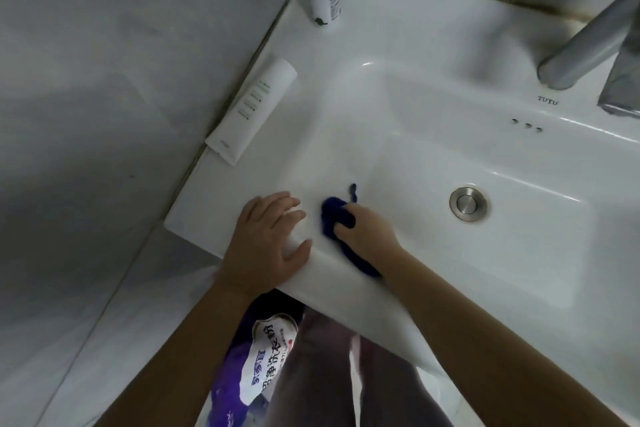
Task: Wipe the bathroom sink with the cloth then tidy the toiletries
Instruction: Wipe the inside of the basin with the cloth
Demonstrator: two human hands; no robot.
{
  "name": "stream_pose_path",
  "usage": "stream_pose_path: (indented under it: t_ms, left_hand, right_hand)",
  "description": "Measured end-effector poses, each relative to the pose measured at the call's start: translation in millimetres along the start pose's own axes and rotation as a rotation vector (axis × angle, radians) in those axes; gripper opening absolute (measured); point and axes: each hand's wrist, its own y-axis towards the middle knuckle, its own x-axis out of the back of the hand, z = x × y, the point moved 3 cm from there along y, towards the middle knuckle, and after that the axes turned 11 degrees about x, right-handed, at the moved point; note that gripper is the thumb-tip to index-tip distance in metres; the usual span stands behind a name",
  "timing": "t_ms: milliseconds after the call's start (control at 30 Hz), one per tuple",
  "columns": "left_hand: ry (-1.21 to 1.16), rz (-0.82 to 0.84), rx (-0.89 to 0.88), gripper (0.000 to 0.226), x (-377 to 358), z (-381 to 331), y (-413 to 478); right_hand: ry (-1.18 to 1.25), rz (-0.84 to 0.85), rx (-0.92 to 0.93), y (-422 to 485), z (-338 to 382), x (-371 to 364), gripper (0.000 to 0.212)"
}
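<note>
Blue cloth (333, 215), bunched in the right hand's (363, 229) curled grip, presses the sink's (450, 149) near-left slope while the left hand (266, 239) lies flat and empty on the rim, so wiping seems midway and the next sweep should head toward the drain (468, 203).

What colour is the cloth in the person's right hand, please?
Dark blue cloth; head view.
</note>
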Motion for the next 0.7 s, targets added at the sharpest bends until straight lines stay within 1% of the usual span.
stream_pose_path:
  t_ms: [67,133,200,233,300,333,433,500,600,700]
  left_hand:
    - [0.002,-0.035,0.020,0.038,4,-2,-2]
    - [0.001,-0.078,0.080,0.040,9,0,-6]
    - [0.022,-0.103,0.162,0.044,14,5,-17]
    - [0.037,-0.102,0.197,0.047,15,7,-25]
    - [0.048,-0.067,0.253,0.052,15,13,-41]
    - [0.041,-0.040,0.279,0.054,15,16,-46]
    - [0.014,0.031,0.321,0.058,15,17,-50]
    - [-0.005,0.015,0.348,0.057,21,14,-49]
    - [-0.057,-0.041,0.407,0.054,32,3,-49]
    - [-0.058,-0.039,0.389,0.051,36,-19,-43]
  right_hand:
    - [0.091,0.080,0.027,-3,17,4,0.027]
    - [0.158,0.111,0.004,-27,5,17,0.021]
    - [0.095,0.070,-0.066,-54,-22,29,0.014]
    - [0.029,0.018,-0.111,-59,-32,34,0.014]
    - [-0.057,-0.060,-0.170,-50,-32,33,0.027]
    - [-0.047,-0.050,-0.152,-37,-22,26,0.031]
    - [0.043,0.024,0.021,-1,28,6,0.031]
    - [0.085,0.051,0.097,-1,50,7,0.028]
    - [0.138,0.077,0.158,-33,51,20,0.023]
    - [0.170,0.089,0.155,-70,37,35,0.021]
